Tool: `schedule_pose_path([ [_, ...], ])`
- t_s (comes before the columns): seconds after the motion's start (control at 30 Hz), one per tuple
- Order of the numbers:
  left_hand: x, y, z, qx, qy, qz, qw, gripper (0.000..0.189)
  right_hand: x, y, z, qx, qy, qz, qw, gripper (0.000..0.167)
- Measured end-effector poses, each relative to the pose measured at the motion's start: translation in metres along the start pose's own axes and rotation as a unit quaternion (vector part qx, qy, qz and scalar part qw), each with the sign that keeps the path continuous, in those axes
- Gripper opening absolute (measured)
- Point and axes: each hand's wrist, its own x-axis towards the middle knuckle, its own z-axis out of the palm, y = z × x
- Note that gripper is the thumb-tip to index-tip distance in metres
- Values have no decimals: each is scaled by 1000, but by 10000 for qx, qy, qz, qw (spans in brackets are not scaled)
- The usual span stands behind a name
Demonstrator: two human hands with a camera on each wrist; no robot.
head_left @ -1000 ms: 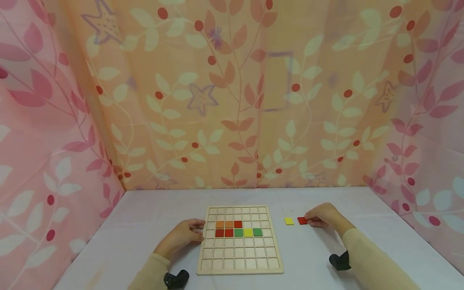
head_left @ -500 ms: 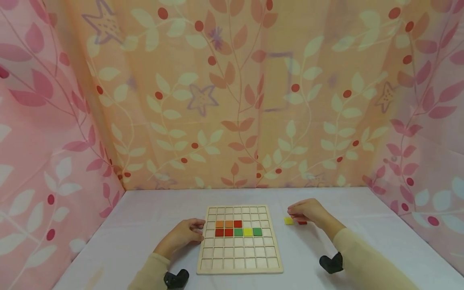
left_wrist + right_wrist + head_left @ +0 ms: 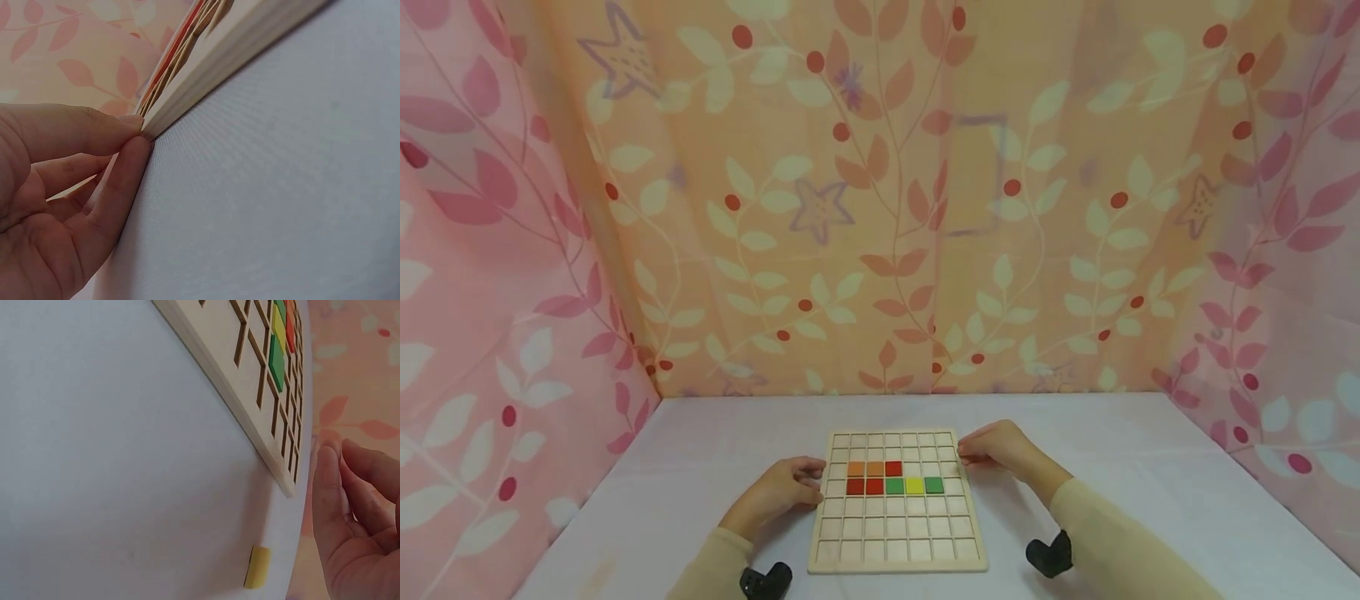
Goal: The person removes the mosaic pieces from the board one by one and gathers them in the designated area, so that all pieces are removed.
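A light wooden grid board lies on the white table. Two orange tiles and a red tile fill part of one row. Red, green and yellow tiles line the row below. At the board's left edge, my left hand pinches the rim between thumb and finger. My right hand hovers by the upper right edge, thumb and fingers loosely bent, with no tile visible between them. In the right wrist view, a loose yellow tile lies on the table. That hand hides the loose tiles in the head view.
A patterned curtain stands behind the table, with pink cloth at the sides. The white tabletop surrounds the board. A black wrist device sits on the right sleeve, another on the left.
My right hand has left the loose red tile and moved left, over the yellow one, to the board's right edge. My left hand stays at the rim. The head view has shifted slightly.
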Motion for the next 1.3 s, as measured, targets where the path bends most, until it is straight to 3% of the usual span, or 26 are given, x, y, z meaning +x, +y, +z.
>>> schedule_pose_path([
  [0.17, -1, -1, 0, 23, 66, 12, 10000, 58, -1, -8, 14, 101, -271, -38, 9996, 25],
  [0.63, 2, 2, 4, 213, 343, -301, 9987, 57, 1, -14, 41, -161, -269, 164, 9994, 19],
  [0.93, 1, 1, 4, 8, 155, -242, 9996, 57, 2, -16, 54, -166, -337, 178, 9991, 17],
  [1.3, 2, 1, 3, 12, 167, -244, 9996, 58, 7, -17, 62, -121, -480, 251, 9985, 19],
])
